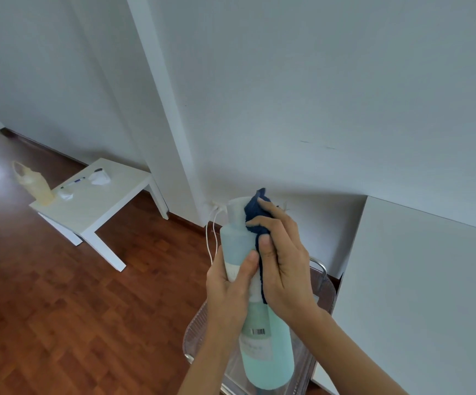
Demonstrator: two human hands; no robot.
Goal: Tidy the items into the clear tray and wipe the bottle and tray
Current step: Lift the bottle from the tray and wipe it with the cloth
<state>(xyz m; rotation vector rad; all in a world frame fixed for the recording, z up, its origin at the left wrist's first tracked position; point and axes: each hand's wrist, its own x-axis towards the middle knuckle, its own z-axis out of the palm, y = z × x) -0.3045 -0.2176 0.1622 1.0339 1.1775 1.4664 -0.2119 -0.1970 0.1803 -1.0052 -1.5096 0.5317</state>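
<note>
Here the left hand (229, 283) grips the bottle (265, 352) — right hand (281, 258) clutches the cloth (256, 215) against it.

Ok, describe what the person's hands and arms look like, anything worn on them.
Both forearms are bare as far as the frame shows, no sleeves in view. The left hand and right hand wear no gloves, and no rings, watch or bracelets show.
</note>
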